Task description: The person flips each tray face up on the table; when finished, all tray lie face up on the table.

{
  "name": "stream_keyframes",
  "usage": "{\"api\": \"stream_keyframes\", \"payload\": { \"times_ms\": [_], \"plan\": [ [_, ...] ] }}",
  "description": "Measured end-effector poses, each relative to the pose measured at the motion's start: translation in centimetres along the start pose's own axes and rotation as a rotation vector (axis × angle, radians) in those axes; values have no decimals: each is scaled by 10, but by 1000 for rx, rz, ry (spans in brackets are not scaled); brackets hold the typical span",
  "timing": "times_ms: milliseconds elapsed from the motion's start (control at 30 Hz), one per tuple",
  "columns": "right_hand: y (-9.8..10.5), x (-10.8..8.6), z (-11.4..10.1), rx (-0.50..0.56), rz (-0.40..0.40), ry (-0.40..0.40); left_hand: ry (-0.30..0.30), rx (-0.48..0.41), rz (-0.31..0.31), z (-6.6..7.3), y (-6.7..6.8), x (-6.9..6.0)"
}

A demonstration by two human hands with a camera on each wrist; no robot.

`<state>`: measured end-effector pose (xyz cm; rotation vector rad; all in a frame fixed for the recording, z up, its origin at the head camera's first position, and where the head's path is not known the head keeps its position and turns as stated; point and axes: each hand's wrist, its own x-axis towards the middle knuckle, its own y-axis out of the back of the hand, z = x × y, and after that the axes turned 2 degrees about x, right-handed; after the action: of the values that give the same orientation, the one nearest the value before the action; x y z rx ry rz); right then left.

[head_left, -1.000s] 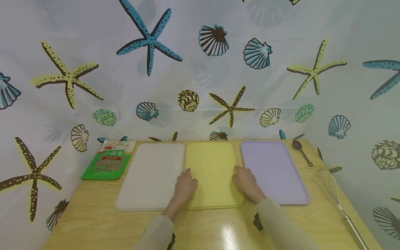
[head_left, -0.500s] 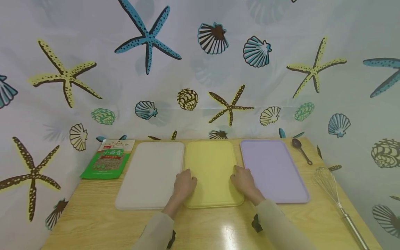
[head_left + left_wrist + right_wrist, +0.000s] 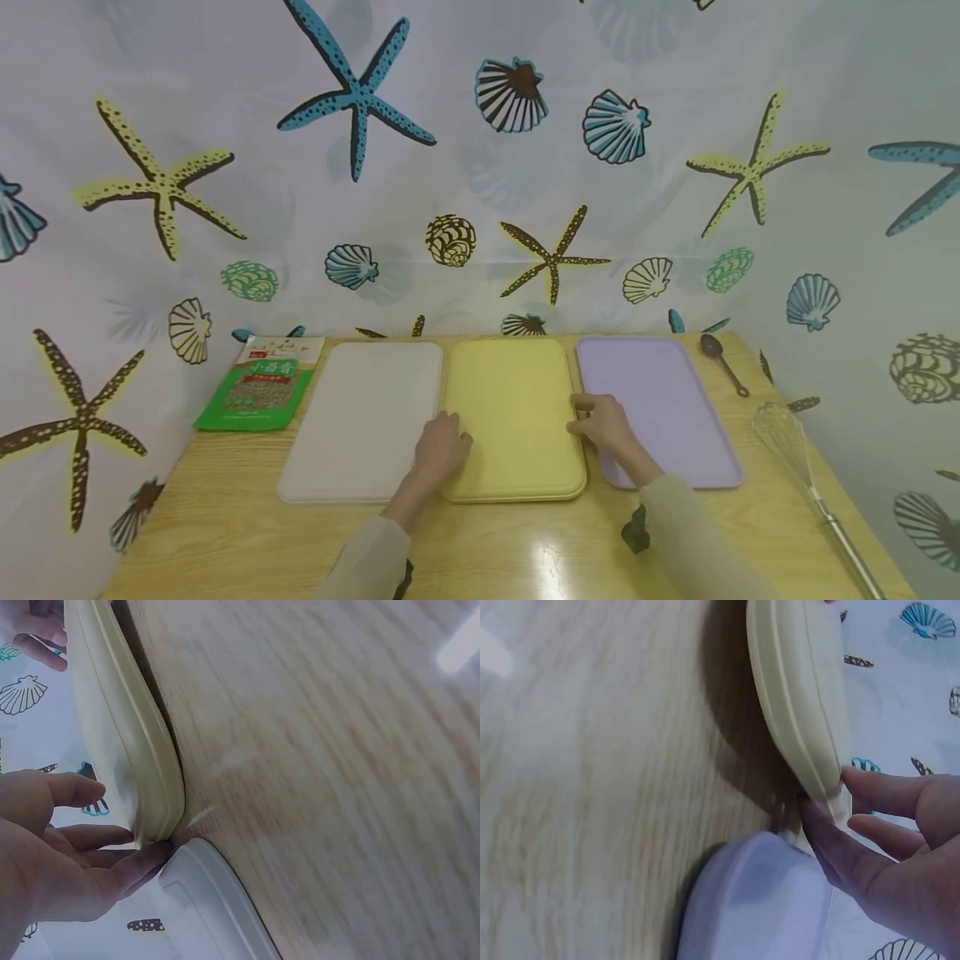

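White tray, purple tray flank yellow tray.

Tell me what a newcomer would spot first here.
Likely the starfish-and-shell backdrop, which fills the upper head view. Then the bright yellow tray, middle of three on the table, with the left hand and right hand at its opposite long edges. The vivid green packet left of the white tray may catch the eye too.
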<state>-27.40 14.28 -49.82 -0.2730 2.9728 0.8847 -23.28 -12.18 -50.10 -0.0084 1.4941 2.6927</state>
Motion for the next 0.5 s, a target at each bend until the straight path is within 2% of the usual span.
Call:
{"api": "stream_keyframes", "payload": {
  "times_ms": [167,300,500],
  "plan": [
    [8,4,-4,122,-24,-85,-19,-49,-2,-6,1,-2],
    [13,6,-8,166,-37,-113,-31,-86,-33,-10,1,-5],
    [19,11,-13,192,-51,-104,-64,-99,-76,-7,4,-18]
  ]
}}
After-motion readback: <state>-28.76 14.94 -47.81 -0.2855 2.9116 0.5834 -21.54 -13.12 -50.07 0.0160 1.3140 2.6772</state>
